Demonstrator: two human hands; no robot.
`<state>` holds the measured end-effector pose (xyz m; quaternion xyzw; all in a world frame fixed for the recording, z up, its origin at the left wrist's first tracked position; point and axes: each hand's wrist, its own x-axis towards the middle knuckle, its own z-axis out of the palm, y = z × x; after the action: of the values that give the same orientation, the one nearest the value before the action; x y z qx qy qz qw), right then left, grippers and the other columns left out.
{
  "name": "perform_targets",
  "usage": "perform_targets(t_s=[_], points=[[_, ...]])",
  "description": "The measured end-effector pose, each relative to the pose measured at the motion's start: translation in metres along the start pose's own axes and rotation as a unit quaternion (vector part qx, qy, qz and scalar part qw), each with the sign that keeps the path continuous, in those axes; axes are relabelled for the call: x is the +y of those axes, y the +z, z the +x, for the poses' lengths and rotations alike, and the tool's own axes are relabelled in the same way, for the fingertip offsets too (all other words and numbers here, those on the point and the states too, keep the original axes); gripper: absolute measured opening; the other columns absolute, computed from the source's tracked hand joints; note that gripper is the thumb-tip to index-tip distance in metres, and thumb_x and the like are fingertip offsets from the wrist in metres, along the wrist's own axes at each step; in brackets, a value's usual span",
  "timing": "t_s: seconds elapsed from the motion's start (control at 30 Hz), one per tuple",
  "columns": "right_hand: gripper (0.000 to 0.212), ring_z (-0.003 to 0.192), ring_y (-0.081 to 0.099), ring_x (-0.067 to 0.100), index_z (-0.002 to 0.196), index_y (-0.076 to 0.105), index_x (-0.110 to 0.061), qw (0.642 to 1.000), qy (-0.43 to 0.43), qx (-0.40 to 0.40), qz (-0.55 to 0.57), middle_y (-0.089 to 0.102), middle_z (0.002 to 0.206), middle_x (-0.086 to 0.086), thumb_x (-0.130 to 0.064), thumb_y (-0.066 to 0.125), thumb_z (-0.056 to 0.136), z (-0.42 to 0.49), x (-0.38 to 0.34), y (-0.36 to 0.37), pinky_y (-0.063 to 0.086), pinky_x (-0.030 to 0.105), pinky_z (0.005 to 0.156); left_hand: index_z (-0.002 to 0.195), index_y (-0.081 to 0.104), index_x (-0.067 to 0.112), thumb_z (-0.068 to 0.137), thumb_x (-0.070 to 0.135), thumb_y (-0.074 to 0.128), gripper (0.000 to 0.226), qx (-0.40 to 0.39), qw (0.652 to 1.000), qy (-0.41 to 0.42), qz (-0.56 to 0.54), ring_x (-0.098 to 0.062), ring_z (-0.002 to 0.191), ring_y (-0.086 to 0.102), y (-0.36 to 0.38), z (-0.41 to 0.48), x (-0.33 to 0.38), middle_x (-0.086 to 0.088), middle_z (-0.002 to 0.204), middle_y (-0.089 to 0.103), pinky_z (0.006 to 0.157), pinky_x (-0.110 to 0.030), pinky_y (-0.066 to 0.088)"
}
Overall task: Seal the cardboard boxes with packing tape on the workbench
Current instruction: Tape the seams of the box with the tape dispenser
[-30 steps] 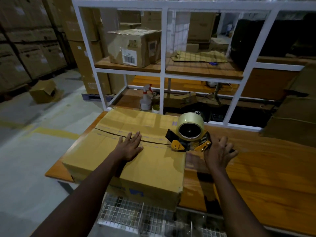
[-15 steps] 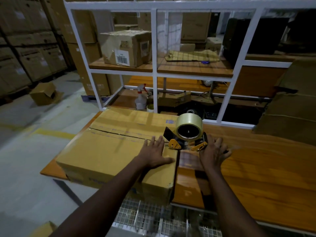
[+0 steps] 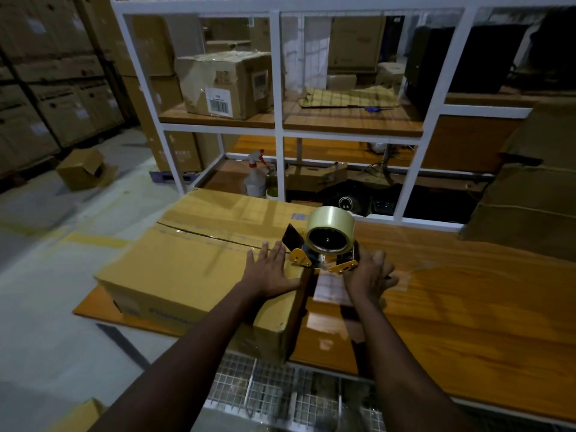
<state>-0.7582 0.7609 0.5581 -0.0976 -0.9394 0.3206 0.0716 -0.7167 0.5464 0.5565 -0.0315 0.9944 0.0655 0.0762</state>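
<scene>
On the workbench [image 3: 467,307], left hand [image 3: 271,272] flat on box [image 3: 187,269]; right hand [image 3: 367,275] at tape dispenser [image 3: 327,238], grip unclear.

Left hand [image 3: 269,271] flat on cardboard box [image 3: 187,269] — right hand [image 3: 369,277] gripping tape dispenser [image 3: 329,236], wooden workbench [image 3: 467,307]

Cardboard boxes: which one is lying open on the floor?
The small box at far left, tipped on the concrete floor with flaps open. The large box under the left hand is on the workbench; the barcode-labelled box stands on a shelf.
</scene>
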Motion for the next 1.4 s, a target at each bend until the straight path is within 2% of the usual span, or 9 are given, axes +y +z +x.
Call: perform_targets(t_s=[0.3, 0.47, 0.6, 0.7, 0.9, 1.1, 1.2, 1.33, 1.4], points=[[0.020, 0.117, 0.030, 0.037, 0.106, 0.061, -0.038, 0.999, 0.002, -0.018, 0.029, 0.033, 0.134, 0.007, -0.027, 0.065, 0.089, 0.006, -0.004, 0.014, 0.031, 0.056, 0.098, 0.158, -0.002, 0.015, 0.073, 0.081, 0.024, 0.110, -0.001, 1.000, -0.003, 0.007, -0.028, 0.151, -0.010, -0.002, 0.004, -0.009, -0.002, 0.165, -0.010, 0.118, -0.060, 0.000], [0.015, 0.110, 0.029, 0.036, 0.103, 0.057, -0.042, 0.999, 0.010, -0.009, 0.046, 0.032, 0.121, 0.003, -0.033, 0.061, 0.091, 0.007, -0.002, 0.014, 0.033, 0.064, 0.094, 0.157, -0.002, 0.023, 0.076, 0.080, 0.028, 0.105, 0.012, 1.000, 0.002, -0.003, -0.028, 0.151, -0.009, 0.000, 0.004, -0.010, -0.002, 0.166, -0.008, 0.117, -0.059, 0.000], [0.008, 0.113, 0.029, 0.038, 0.097, 0.055, -0.039, 0.999, 0.022, -0.001, 0.048, 0.033, 0.123, 0.003, -0.032, 0.059, 0.093, 0.008, 0.007, 0.010, 0.034, 0.065, 0.091, 0.157, 0.001, 0.033, 0.067, 0.085, 0.018, 0.105, 0.009, 1.000, 0.006, 0.006, -0.029, 0.151, -0.009, -0.001, 0.004, -0.010, -0.002, 0.166, -0.007, 0.116, -0.060, 0.001], [0.019, 0.117, 0.028, 0.040, 0.089, 0.044, -0.042, 0.996, 0.048, 0.012, 0.068, 0.031, 0.127, 0.001, -0.033, 0.060, 0.092, 0.009, 0.020, 0.006, 0.035, 0.066, 0.090, 0.157, -0.001, 0.035, 0.061, 0.086, 0.013, 0.110, 0.011, 1.000, 0.002, -0.002, -0.028, 0.152, -0.008, -0.003, 0.002, -0.009, -0.001, 0.166, -0.008, 0.117, -0.060, 0.000], [0.022, 0.116, 0.029, 0.045, 0.105, 0.050, -0.044, 0.996, 0.078, 0.019, 0.034, 0.030, 0.136, 0.000, -0.045, 0.064, 0.089, 0.021, 0.062, 0.010, 0.039, 0.068, 0.086, 0.157, -0.002, 0.036, 0.060, 0.087, 0.014, 0.111, 0.008, 1.000, -0.002, -0.003, -0.028, 0.152, -0.007, -0.003, 0.003, -0.009, -0.001, 0.166, -0.007, 0.117, -0.059, 0.000], [0.020, 0.119, 0.030, 0.040, 0.104, 0.048, -0.037, 0.988, 0.147, 0.038, 0.038, 0.036, 0.137, 0.006, -0.051, 0.054, 0.090, 0.020, 0.079, 0.025, 0.036, 0.062, 0.093, 0.156, -0.004, 0.035, 0.061, 0.086, 0.016, 0.109, 0.001, 1.000, 0.009, 0.004, -0.030, 0.151, -0.008, -0.005, 0.002, -0.008, 0.000, 0.165, -0.009, 0.116, -0.061, 0.001], [0.025, 0.112, 0.031, 0.042, 0.106, 0.046, -0.040, 0.992, 0.122, 0.033, 0.004, 0.037, 0.133, 0.008, -0.041, 0.063, 0.087, 0.015, 0.070, 0.038, 0.038, 0.060, 0.089, 0.157, -0.006, 0.033, 0.064, 0.082, 0.019, 0.108, -0.006, 1.000, 0.026, 0.002, -0.034, 0.150, -0.011, -0.005, 0.001, -0.008, 0.008, 0.164, -0.013, 0.115, -0.064, 0.000], [0.022, 0.111, 0.037, 0.044, 0.105, 0.045, -0.030, 0.989, 0.142, 0.028, 0.013, 0.041, 0.128, 0.017, -0.047, 0.055, 0.094, 0.002, 0.054, 0.041, 0.038, 0.058, 0.093, 0.157, -0.007, 0.031, 0.064, 0.080, 0.020, 0.109, -0.012, 0.999, 0.031, 0.000, -0.036, 0.150, -0.013, -0.004, 0.001, -0.008, 0.011, 0.164, -0.011, 0.114, -0.066, -0.001], [0.012, 0.111, 0.039, 0.043, 0.105, 0.052, -0.025, 0.993, 0.116, 0.015, 0.009, 0.042, 0.124, 0.019, -0.033, 0.055, 0.097, -0.002, 0.051, 0.046, 0.034, 0.055, 0.093, 0.157, -0.007, 0.029, 0.063, 0.080, 0.019, 0.109, -0.014, 0.999, 0.035, 0.002, -0.037, 0.149, -0.013, -0.004, 0.001, -0.007, 0.011, 0.164, -0.012, 0.113, -0.067, -0.001]])
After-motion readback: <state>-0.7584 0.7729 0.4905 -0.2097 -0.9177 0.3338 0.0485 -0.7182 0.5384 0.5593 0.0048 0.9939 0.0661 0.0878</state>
